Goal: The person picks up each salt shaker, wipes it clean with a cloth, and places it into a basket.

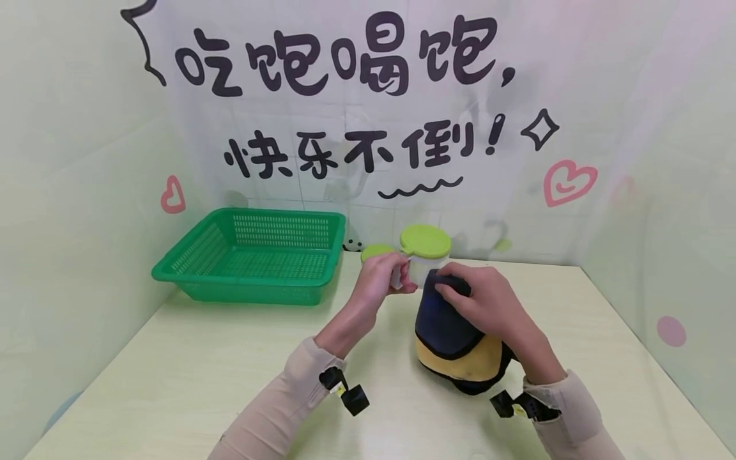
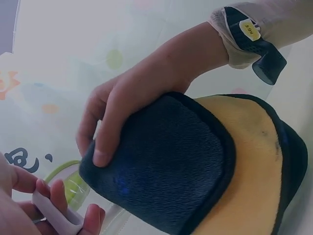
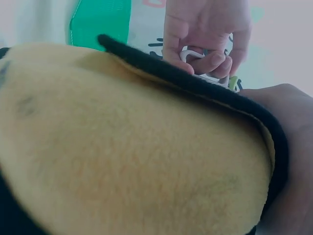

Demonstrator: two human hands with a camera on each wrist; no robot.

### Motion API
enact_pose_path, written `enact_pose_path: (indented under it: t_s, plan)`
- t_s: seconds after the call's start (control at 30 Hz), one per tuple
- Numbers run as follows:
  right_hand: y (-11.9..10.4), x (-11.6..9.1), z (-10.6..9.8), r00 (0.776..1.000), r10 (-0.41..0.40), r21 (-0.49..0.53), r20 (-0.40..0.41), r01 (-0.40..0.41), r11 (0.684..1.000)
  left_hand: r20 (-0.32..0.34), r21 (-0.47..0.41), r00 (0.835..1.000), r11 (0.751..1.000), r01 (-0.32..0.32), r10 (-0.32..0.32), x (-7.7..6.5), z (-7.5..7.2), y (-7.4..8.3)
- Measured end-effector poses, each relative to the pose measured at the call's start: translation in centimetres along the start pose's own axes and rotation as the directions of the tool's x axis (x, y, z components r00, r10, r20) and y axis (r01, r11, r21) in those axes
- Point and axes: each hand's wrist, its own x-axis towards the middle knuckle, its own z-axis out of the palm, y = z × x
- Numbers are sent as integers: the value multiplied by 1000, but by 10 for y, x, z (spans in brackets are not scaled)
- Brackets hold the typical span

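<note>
The left hand (image 1: 382, 278) had its fingers curled round a white handle (image 2: 57, 216), apparently the larger lime-lidded jar's (image 1: 427, 243), likely to steady it. Just beside the jar, above the counter (image 1: 230, 383), the partly closed right hand (image 1: 489, 297) pinched the navy-and-yellow cloth (image 1: 448, 329) near its upper end, presumably so the soft layers hung together below.
</note>
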Motion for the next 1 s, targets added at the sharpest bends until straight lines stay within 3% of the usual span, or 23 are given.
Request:
enact_pose_path:
  t_s: [0.13, 0.27, 0.5, 0.7, 1.0]
  plan:
    - [0, 0, -2, 995, -36, 15, -97, 37, 999, 7, 4, 1000, 1000, 5, -5, 1, 1, 0]
    - [-1, 0, -3, 991, -42, 23, -124, 45, 999, 13, 6, 1000, 1000, 4, -4, 1, 1, -1]
    - [-1, 1, -2, 1000, 17, 19, -1, -17, 1000, 6, -23, 1000, 1000, 16, -16, 0, 0, 1]
    - [0, 3, 1, 991, 52, 10, 125, -54, 999, -5, -30, 1000, 1000, 6, -6, -1, -2, 3]
    - [2, 2, 3, 980, 66, 24, 190, -72, 997, -2, -34, 1000, 999, 0, 0, -1, -1, 2]
